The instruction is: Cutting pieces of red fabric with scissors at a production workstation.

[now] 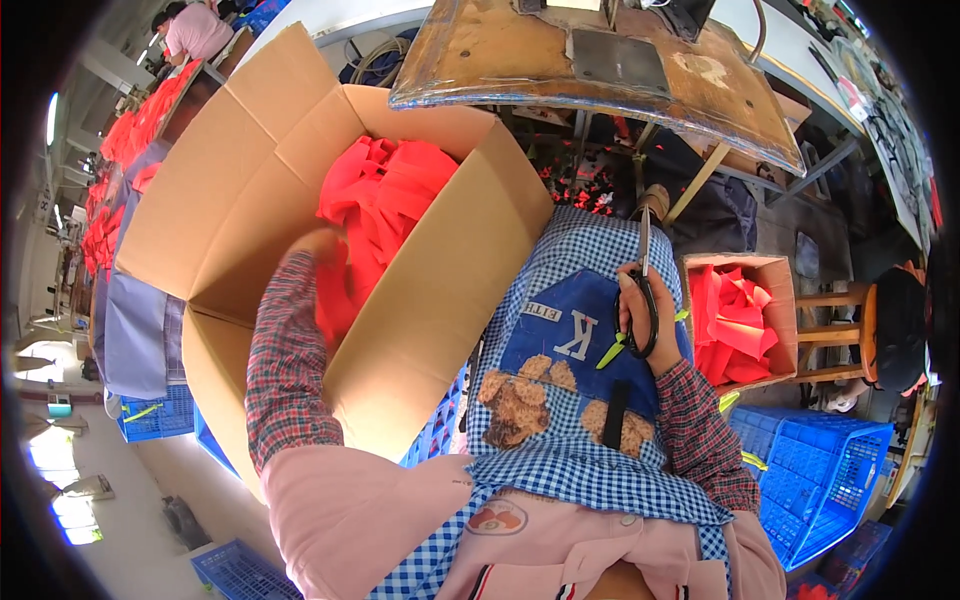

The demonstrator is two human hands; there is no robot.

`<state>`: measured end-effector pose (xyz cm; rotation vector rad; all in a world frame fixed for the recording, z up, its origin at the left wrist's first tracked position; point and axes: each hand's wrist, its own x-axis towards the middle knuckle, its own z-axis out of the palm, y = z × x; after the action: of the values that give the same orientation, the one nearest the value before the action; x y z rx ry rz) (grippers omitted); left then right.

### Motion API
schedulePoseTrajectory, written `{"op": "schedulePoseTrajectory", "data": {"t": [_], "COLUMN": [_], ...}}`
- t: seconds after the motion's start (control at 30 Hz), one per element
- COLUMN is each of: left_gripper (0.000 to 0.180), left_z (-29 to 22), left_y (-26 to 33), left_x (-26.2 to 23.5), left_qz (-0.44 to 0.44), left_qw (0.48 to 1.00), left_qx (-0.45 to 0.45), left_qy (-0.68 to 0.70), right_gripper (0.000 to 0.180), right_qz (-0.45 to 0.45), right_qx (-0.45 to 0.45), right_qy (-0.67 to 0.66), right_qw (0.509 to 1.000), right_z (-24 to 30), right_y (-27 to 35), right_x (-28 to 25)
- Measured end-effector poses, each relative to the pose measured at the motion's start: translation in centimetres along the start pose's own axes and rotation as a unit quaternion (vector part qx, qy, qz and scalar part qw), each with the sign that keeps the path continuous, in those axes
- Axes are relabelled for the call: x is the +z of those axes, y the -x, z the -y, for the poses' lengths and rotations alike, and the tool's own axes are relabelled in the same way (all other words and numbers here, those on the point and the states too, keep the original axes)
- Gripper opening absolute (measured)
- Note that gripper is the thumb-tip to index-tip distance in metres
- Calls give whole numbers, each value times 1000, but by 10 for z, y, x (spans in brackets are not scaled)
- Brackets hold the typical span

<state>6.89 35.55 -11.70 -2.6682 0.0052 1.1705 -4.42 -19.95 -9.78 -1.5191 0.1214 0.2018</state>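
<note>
My left hand (pixel 320 246) is inside a large open cardboard box (pixel 445 290), against a heap of red fabric pieces (pixel 390 190). It is smeared by motion, so its fingers cannot be made out. Over my lap, my right hand (pixel 640 310) is closed round the black handles of a pair of scissors (pixel 644 240). The blades point away from me and look nearly closed. A yellow-green strip (pixel 612 352) hangs at the handles. Beneath them lies my blue checked apron (pixel 590 235) with a dark blue pocket.
A worn wooden worktable (pixel 490 50) stands ahead. To my right are a smaller carton (pixel 790 330) of red pieces, a wooden stool (pixel 868 335) and a blue plastic crate (pixel 820 480). Further off on the left, a person (pixel 195 30) sits near piled red fabric (pixel 145 110).
</note>
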Motion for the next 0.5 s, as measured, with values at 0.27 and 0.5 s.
{"op": "schedulePoseTrajectory", "data": {"t": [0.27, 0.5], "left_gripper": [30, 27], "left_z": [-23, -219], "left_y": [139, 213], "left_x": [-144, -135], "left_qz": [-578, -650], "left_qw": [652, 649], "left_qx": [165, 342], "left_qy": [463, 199], "right_gripper": [21, 37], "right_qz": [-1, 100], "right_qx": [3, 50], "right_qy": [-15, -234], "right_qw": [1000, 966], "right_z": [-1, 18], "right_y": [0, 9], "right_x": [-2, 5]}}
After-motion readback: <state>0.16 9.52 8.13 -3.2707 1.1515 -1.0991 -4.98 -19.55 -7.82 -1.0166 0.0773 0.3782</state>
